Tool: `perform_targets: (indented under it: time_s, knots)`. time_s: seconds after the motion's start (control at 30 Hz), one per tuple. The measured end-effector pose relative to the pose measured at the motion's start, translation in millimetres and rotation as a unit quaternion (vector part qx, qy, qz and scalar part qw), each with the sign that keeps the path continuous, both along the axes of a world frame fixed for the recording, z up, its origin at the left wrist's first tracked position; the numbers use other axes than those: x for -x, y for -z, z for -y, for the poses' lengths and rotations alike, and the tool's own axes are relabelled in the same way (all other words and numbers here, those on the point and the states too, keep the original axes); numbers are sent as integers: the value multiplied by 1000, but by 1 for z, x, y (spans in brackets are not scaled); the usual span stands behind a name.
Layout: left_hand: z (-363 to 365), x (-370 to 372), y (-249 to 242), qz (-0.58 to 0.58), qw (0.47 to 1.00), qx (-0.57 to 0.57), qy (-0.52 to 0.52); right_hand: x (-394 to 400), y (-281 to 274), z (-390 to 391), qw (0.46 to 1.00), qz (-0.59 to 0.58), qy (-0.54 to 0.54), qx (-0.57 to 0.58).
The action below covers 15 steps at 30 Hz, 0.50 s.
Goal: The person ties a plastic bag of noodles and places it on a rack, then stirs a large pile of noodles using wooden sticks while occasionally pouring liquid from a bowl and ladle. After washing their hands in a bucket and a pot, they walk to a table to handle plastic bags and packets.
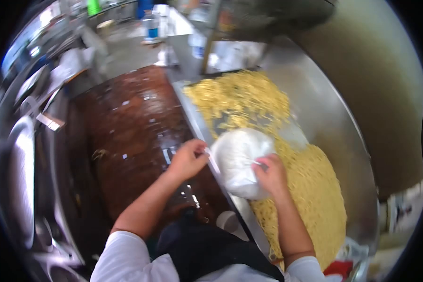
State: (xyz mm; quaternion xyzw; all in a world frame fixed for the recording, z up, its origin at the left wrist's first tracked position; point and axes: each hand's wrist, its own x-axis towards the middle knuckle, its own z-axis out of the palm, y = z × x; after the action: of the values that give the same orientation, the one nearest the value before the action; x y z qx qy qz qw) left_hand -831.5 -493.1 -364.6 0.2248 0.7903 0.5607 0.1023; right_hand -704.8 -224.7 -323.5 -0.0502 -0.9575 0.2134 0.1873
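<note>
A round, whitish plastic bag, smeared by motion, is over the metal edge and the yellow food. Its contents look white, but I cannot make out what they are. My right hand pinches the bag's right side between thumb and fingers. At its left edge is my left hand, fingers drawn together near a thin pale strip; what they hold is too blurred to tell. Below and around the bag, yellow shredded food, perhaps noodles or cut vegetable, covers the right-hand griddle or pan.
A wet, brown cooking surface lies to the left, with a metal divider beside the yellow food. A tall steel wall rises at right. Metal trays line the far left. A bottle with blue liquid stands at the back.
</note>
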Motion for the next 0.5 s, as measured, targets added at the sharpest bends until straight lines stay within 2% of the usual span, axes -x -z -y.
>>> perform_targets:
  time_s: [0.03, 0.13, 0.2, 0.23, 0.3, 0.37, 0.43, 0.5]
  knots:
    - [17, -15, 1, 50, 999, 4, -16, 4, -1, 2, 999, 34, 11, -21]
    - [70, -84, 28, 49, 994, 100, -21, 7, 0, -3, 994, 102, 28, -26]
    - [105, -143, 46, 56, 984, 170, 2, 6, 13, -13, 998, 57, -3, -21]
    - [121, -175, 52, 67, 977, 200, 21, 9, 18, -23, 997, 44, -56, -17]
    - [145, -239, 58, 102, 962, 253, -10, 18, 29, -35, 994, 37, -101, 18]
    - [164, -303, 62, 131, 952, 264, -85, 37, 45, -49, 992, 82, -83, -42]
    - [176, -364, 54, 174, 938, 260, -150, 66, 103, -74, 994, -43, -85, 46]
    - [181, -417, 45, 196, 927, 238, -212, 52, 94, -63, 997, -12, -76, -8]
